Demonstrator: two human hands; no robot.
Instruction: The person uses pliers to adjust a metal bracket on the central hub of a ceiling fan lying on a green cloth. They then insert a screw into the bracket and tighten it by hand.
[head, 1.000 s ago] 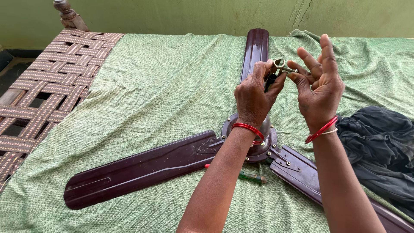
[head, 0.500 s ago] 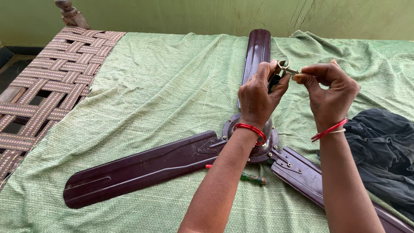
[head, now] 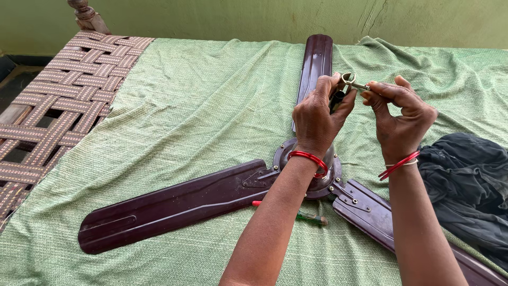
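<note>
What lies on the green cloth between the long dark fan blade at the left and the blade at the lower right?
In the head view, a small screwdriver with red and green handle lies there on the green cloth, partly hidden by the left forearm.

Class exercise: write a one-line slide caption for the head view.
Left hand grips the ceiling fan's upright rod while right hand pinches a small metal pin at its top.

Left half of the green sheet [head: 174, 106] lies open between the far fan blade [head: 315, 63] and the left blade [head: 174, 206]. Centre blocked by the fan hub [head: 288, 153]. A screwdriver [head: 301, 214] lies near it. Dark cloth [head: 465, 180] obstructs the right side.
</note>
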